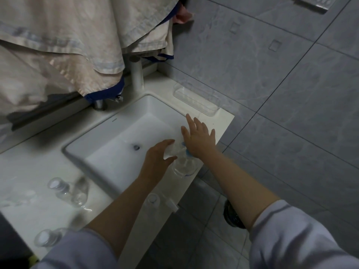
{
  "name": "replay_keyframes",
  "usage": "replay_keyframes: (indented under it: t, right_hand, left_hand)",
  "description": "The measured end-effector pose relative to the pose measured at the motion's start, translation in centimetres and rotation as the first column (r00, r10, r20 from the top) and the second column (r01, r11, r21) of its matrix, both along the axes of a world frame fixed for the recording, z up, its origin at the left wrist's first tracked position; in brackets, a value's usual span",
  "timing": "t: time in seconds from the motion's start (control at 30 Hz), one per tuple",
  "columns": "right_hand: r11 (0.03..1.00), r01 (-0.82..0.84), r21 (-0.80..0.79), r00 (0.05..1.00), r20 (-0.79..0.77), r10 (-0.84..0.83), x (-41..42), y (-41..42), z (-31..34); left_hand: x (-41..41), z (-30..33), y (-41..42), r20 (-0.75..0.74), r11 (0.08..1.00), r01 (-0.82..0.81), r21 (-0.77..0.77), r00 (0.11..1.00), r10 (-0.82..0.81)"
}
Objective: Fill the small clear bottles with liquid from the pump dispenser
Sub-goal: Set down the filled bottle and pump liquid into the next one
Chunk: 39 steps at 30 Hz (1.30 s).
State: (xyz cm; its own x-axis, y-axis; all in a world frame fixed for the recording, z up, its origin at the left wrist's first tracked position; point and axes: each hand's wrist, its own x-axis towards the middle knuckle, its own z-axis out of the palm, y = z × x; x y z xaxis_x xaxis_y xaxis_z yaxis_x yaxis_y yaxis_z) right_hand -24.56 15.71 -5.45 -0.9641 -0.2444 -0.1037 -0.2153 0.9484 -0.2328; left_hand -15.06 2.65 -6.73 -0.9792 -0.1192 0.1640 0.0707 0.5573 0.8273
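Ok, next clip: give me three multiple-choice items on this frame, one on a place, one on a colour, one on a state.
1. Where does the pump dispenser stand?
A. on the counter edge right of the sink
B. inside the sink
C. on the floor

2. What colour is the dispenser's pump head?
A. red
B. blue
C. black

3. What is the right hand doing?
A. gripping a towel
B. hanging at the person's side
C. pressing flat-fingered on the pump

Key: 1 A, the dispenser sits on the white counter between basin and floor edge. 2 B, a blue part shows under the right palm. 3 C, the fingers are spread straight over the pump top while the left hand holds a small bottle by the spout.
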Motion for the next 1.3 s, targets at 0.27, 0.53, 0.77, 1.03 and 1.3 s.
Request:
replay_keyframes:
  t: [0.27,0.53,0.77,1.03,1.3]
  right_hand:
    - [0.999,-0.044,0.031,0.998,-0.046,0.045,-0.57,0.09,0.55]
    - [1.0,-0.004,0.018,1.0,0.01,0.003,-0.15,0.05,-0.27]
    - [0.999,-0.044,0.033,0.998,-0.045,0.045,-0.63,0.03,0.54]
    - [1.0,-0.01,0.027,1.0,0.019,0.009,-0.28,0.05,-0.26]
    - [1.0,-0.003,0.0,1.0,0.008,0.003,-0.56,0.08,0.24]
  left_hand:
    - [0.07,0.47,-0.07,0.026,1.0,0.014,-0.011,1.0,-0.014]
    - [-0.01,0.09,-0.16,0.048,1.0,0.027,-0.002,0.999,-0.027]
    - [-0.14,0.5,-0.29,0.147,0.996,0.075,0.056,0.986,-0.083]
    - [-0.27,-0.15,-0.18,0.053,0.999,0.037,0.015,0.998,-0.037]
    - [-0.43,-0.2,-0.31,0.052,0.999,0.045,0.006,0.998,-0.045]
